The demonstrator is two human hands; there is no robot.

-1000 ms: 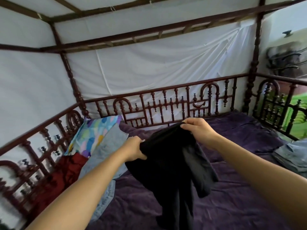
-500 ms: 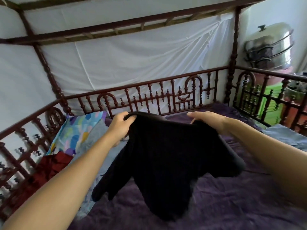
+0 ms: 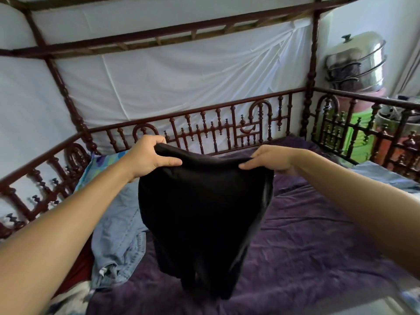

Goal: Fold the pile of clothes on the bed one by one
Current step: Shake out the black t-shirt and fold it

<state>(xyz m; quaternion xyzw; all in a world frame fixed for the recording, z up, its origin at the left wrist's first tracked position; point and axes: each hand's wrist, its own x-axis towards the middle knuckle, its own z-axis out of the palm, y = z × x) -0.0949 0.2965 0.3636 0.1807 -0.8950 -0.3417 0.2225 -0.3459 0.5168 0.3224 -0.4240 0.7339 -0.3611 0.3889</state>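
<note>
— Black soft-cloth garment (image 3: 204, 212): where is it?

— It is held up in the air over the middle of the bed, hanging by its top edge between two bare hands. It is matte and limp, wide at the top and narrowing into loose folds lower down. Whether its lower end touches the bed cannot be told.

— How is the grip?

— The left hand (image 3: 150, 155) is closed on the left top corner, with its thumb lying along the near side and its fingers curled over the edge behind. The right hand (image 3: 270, 159) pinches the right top corner in a narrow grip. The edge sags slightly between them.

— What lies below?

— A crumpled purple bed cover (image 3: 306, 235) with a plush, velvety look. On its left side lies a pile: light blue denim jeans (image 3: 118, 223) with visible seams, a multicoloured patterned cloth (image 3: 102, 164) behind them, and a dark red cloth (image 3: 84, 264) beside the rail. A pale blue cloth (image 3: 386, 176) lies at the right edge.

— And around the bed?

— A dark reddish railing of turned wooden spindles (image 3: 216, 130), with a white sheet (image 3: 181, 83) stretched behind it. Beyond the right corner stands a shiny stacked metal steamer pot (image 3: 356, 62).
</note>
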